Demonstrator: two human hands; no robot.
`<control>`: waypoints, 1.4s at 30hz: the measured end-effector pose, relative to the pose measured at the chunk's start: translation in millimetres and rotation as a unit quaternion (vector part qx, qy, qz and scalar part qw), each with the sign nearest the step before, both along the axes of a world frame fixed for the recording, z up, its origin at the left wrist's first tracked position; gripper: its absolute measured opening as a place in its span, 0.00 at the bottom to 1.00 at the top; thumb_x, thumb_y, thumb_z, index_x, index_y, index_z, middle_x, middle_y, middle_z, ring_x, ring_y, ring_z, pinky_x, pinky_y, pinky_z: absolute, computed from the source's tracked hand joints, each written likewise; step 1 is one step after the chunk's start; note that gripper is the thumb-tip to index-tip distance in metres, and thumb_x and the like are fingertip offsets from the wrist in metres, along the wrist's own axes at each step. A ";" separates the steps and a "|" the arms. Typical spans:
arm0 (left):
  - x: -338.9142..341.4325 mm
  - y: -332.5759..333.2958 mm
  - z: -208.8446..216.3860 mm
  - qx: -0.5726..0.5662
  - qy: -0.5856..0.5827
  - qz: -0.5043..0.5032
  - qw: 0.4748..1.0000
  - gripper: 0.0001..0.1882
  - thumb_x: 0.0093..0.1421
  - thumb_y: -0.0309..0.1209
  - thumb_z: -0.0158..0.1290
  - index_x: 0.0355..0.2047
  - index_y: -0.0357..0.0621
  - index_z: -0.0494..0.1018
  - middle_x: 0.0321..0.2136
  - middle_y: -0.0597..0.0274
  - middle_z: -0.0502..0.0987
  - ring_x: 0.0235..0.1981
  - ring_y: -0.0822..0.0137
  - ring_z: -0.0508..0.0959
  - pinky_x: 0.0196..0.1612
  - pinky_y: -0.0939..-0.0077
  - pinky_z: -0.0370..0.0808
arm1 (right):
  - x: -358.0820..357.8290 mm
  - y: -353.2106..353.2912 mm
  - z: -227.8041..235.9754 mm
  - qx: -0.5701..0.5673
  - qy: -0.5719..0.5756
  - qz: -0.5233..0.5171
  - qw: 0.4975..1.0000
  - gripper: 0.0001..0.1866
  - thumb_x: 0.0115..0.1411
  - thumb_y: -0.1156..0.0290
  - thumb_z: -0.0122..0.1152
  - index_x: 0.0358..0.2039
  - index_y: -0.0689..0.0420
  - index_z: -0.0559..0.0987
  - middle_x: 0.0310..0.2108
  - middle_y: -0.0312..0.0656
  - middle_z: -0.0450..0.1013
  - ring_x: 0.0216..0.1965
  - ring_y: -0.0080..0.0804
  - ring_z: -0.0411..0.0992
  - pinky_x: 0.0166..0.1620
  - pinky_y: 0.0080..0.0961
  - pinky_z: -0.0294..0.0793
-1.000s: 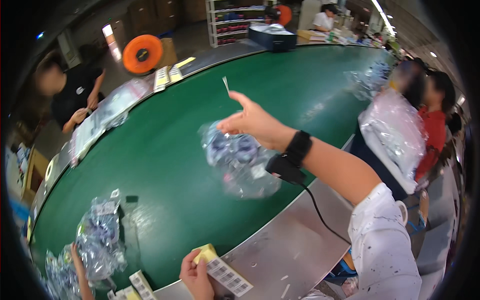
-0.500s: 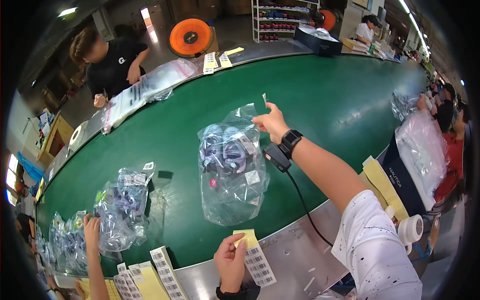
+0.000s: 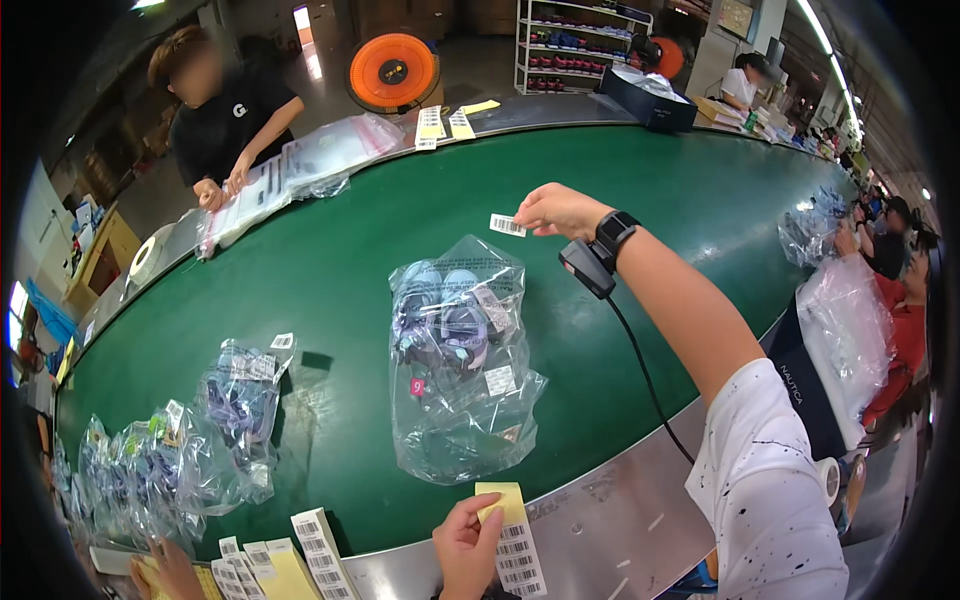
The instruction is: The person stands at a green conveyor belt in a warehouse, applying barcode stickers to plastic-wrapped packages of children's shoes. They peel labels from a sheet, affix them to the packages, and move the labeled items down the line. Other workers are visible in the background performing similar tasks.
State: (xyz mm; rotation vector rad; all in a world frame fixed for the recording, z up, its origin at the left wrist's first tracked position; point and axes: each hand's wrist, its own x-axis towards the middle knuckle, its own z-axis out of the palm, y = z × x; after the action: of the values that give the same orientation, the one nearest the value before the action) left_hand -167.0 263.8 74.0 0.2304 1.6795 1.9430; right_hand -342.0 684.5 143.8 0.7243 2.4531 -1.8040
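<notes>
My right hand (image 3: 565,210) pinches a small white barcode label (image 3: 507,226) by its edge, above the far end of a clear plastic bag (image 3: 465,425). Inside that bag lies a pair of light blue and purple shoes (image 3: 440,305); a pink sticker and white labels show on it. Below the bag, my left hand (image 3: 466,545) grips a yellow-backed strip of barcode labels (image 3: 518,555) between thumb and fingers. A black device (image 3: 588,268) with a cable sits at my right wrist, beside a dark wristband.
Bagged shoes (image 3: 150,470) crowd the left of the green belt (image 3: 620,340). Another person's hand (image 3: 175,572) is at lower left, near label strips (image 3: 322,555). Across the belt a person stands by flat plastic bags (image 3: 290,180). A dark box (image 3: 815,370) of bags stands right.
My right hand has moved up and right, off the bag's edge, turning the label flat. My left hand keeps its strip. The other person's hand at left has drawn back from the bagged shoes.
</notes>
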 end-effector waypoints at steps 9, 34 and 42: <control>-1.4 2.4 10.4 -0.038 -0.023 -0.040 0.998 0.10 0.61 0.25 0.52 0.43 0.36 0.73 0.33 0.64 0.76 0.31 0.78 0.74 0.33 0.85 0.71 | -12.9 2.0 -28.4 -0.154 -0.081 0.054 0.983 0.12 0.59 0.69 0.56 0.36 0.65 0.76 0.38 0.46 0.74 0.35 0.35 0.75 0.28 0.30 0.76; 0.8 9.2 0.3 -0.017 -0.028 -0.026 0.999 0.09 0.61 0.24 0.51 0.42 0.36 0.74 0.33 0.66 0.76 0.32 0.78 0.74 0.35 0.86 0.71 | -29.1 -25.4 -46.8 -0.287 -0.027 0.067 0.955 0.07 0.56 0.71 0.55 0.27 0.64 0.73 0.30 0.43 0.75 0.29 0.31 0.75 0.32 0.26 0.77; -0.5 9.9 2.2 -0.042 -0.011 -0.039 0.998 0.09 0.61 0.24 0.52 0.41 0.35 0.74 0.34 0.66 0.76 0.33 0.79 0.73 0.36 0.86 0.70 | -32.0 -34.7 -53.6 -0.185 -0.021 0.069 0.980 0.12 0.57 0.76 0.57 0.42 0.62 0.69 0.26 0.37 0.70 0.25 0.25 0.71 0.35 0.27 0.78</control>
State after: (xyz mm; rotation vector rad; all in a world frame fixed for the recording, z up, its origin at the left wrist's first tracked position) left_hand -167.5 273.7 76.2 0.2390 1.7088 1.8077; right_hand -374.0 649.8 90.3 0.5416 1.9958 -2.0764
